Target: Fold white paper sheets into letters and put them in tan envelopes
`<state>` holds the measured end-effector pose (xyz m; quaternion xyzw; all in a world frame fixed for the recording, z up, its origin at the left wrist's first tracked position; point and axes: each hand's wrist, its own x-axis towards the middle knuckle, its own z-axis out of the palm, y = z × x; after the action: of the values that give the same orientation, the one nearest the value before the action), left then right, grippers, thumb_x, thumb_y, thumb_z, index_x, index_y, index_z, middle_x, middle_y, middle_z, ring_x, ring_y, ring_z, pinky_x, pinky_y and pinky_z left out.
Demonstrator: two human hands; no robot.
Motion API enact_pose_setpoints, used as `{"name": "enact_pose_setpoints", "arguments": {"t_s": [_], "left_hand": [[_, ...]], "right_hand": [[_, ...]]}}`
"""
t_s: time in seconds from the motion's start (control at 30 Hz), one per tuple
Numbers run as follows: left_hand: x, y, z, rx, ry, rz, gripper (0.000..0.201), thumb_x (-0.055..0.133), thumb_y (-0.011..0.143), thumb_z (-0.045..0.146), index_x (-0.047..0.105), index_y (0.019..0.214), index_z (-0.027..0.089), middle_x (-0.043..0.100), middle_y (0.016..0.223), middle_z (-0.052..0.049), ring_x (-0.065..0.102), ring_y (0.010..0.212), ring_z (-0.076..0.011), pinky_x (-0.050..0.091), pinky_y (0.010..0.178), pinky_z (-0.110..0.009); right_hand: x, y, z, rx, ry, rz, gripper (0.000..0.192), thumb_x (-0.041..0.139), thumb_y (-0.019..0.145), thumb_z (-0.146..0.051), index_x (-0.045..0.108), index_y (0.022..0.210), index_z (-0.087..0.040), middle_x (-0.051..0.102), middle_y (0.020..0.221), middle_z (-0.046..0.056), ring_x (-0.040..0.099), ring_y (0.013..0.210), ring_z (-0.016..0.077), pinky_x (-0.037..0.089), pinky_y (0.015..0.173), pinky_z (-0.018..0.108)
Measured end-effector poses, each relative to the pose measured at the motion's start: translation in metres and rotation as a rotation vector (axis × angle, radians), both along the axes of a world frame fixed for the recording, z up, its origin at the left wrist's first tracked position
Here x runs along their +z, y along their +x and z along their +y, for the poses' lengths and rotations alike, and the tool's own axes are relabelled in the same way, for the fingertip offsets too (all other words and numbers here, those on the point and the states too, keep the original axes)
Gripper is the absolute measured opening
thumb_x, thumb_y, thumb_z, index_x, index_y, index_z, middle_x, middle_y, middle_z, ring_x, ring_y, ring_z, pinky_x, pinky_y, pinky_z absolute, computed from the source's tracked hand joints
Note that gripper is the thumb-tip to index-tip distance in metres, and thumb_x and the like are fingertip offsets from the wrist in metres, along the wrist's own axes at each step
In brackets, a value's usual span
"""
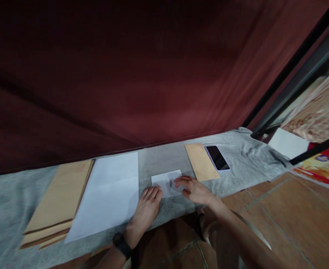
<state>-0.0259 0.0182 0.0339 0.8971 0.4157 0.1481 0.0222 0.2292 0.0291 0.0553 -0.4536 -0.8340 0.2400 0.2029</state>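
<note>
- Grey cloth (18, 201) covers the surface where everything lies, below a dark red drape (125, 74); brown tiled floor (293, 216) shows at the right.
- Small white paper (164, 180) lies flat on the cloth, near its front edge, between the large sheet and the tan envelope. It looks already folded down to a small rectangle, judging by its size beside the big sheet; whether more folds remain cannot be told.
- Nothing shows it inside an envelope yet, so by these pictures the paper is folded and still loose.
- Left hand (146, 208), with a dark band at the wrist, lies palm down, fingers straight and together, tips at the paper's lower left edge. Its grip is released: flat, pressing at most, grasping nothing.
- Right hand (194, 190) rests on the paper's right side, fingers lightly curled, tips on the sheet. Nothing is pinched or lifted; the grip is loose and only touching.
- Large white sheet (108, 194) lies just left of the paper, untouched.
- Stack of tan envelopes (59, 200) sits left of that, partly under it.
- Single tan envelope (201, 161) lies just right of the paper, with a dark phone (217, 158) beside it.
</note>
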Motion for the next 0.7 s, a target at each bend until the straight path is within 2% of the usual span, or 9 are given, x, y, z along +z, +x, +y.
{"name": "enact_pose_setpoints", "arguments": {"t_s": [0.1, 0.2, 0.27, 0.3, 0.37, 0.47, 0.6, 0.7], "left_hand": [[0.002, 0.005, -0.005, 0.038, -0.087, -0.071, 0.038, 0.044, 0.081, -0.001, 0.064, 0.105, 0.020, 0.067, 0.125, -0.010, 0.061, 0.117, -0.0256, 0.049, 0.101, -0.047], [0.003, 0.012, -0.008, 0.121, -0.178, -0.175, 0.045, 0.045, 0.077, -0.002, 0.066, 0.107, 0.024, 0.067, 0.129, -0.005, 0.060, 0.121, -0.0221, 0.049, 0.105, -0.044], [0.000, 0.018, -0.009, 0.170, -0.176, -0.185, 0.051, 0.047, 0.081, 0.004, 0.060, 0.125, 0.025, 0.059, 0.142, -0.006, 0.053, 0.132, -0.0194, 0.045, 0.112, -0.039], [-0.003, 0.022, -0.010, 0.188, -0.171, -0.182, 0.054, 0.049, 0.085, 0.012, 0.051, 0.138, 0.022, 0.051, 0.150, -0.009, 0.046, 0.139, -0.0209, 0.042, 0.115, -0.040], [-0.011, 0.029, -0.012, 0.232, -0.131, -0.135, 0.061, 0.044, 0.095, 0.029, 0.032, 0.153, 0.015, 0.039, 0.158, -0.015, 0.033, 0.148, -0.0255, 0.036, 0.119, -0.049], [-0.023, 0.038, -0.016, 0.281, -0.068, -0.081, 0.066, 0.039, 0.098, 0.038, 0.024, 0.156, 0.009, 0.031, 0.161, -0.018, 0.022, 0.152, -0.0278, 0.029, 0.122, -0.052], [-0.030, 0.041, -0.023, 0.368, -0.069, -0.084, 0.071, 0.041, 0.097, 0.042, 0.023, 0.156, 0.006, 0.029, 0.161, -0.021, 0.021, 0.151, -0.0305, 0.031, 0.121, -0.052], [-0.026, 0.038, -0.023, 0.414, -0.105, -0.068, 0.070, 0.043, 0.096, 0.045, 0.031, 0.153, 0.006, 0.033, 0.159, -0.021, 0.027, 0.149, -0.0306, 0.033, 0.121, -0.050]], "right_hand": [[-0.008, -0.015, 0.003, -0.086, 0.041, 0.009, 0.042, 0.047, 0.093, -0.015, 0.061, 0.132, -0.022, 0.063, 0.137, 0.007, 0.054, 0.130, 0.0193, 0.041, 0.113, 0.040], [-0.028, -0.037, 0.004, -0.155, 0.129, -0.094, 0.046, 0.037, 0.103, -0.029, 0.050, 0.145, -0.016, 0.051, 0.150, 0.012, 0.044, 0.140, 0.0218, 0.036, 0.117, 0.044], [-0.044, -0.048, 0.002, -0.145, 0.203, -0.177, 0.050, 0.036, 0.104, -0.035, 0.043, 0.150, -0.016, 0.040, 0.157, 0.012, 0.035, 0.146, 0.0236, 0.030, 0.120, 0.047], [-0.051, -0.051, 0.000, -0.144, 0.241, -0.213, 0.052, 0.038, 0.104, -0.039, 0.041, 0.151, -0.016, 0.036, 0.159, 0.011, 0.032, 0.147, 0.0245, 0.028, 0.120, 0.048], [-0.062, -0.052, -0.002, -0.149, 0.305, -0.268, 0.051, 0.037, 0.104, -0.037, 0.041, 0.152, -0.018, 0.035, 0.160, 0.010, 0.031, 0.148, 0.0236, 0.027, 0.121, 0.048], [-0.070, -0.047, -0.002, -0.178, 0.370, -0.323, 0.050, 0.034, 0.105, -0.033, 0.040, 0.152, -0.021, 0.032, 0.161, 0.008, 0.029, 0.149, 0.0230, 0.025, 0.121, 0.048], [-0.075, -0.038, 0.001, -0.217, 0.397, -0.368, 0.053, 0.032, 0.104, -0.033, 0.036, 0.154, -0.017, 0.030, 0.161, 0.011, 0.028, 0.150, 0.0249, 0.024, 0.120, 0.049], [-0.081, -0.035, 0.003, -0.248, 0.404, -0.368, 0.057, 0.031, 0.104, -0.036, 0.029, 0.157, -0.015, 0.029, 0.161, 0.012, 0.027, 0.150, 0.0260, 0.024, 0.121, 0.050]]}}
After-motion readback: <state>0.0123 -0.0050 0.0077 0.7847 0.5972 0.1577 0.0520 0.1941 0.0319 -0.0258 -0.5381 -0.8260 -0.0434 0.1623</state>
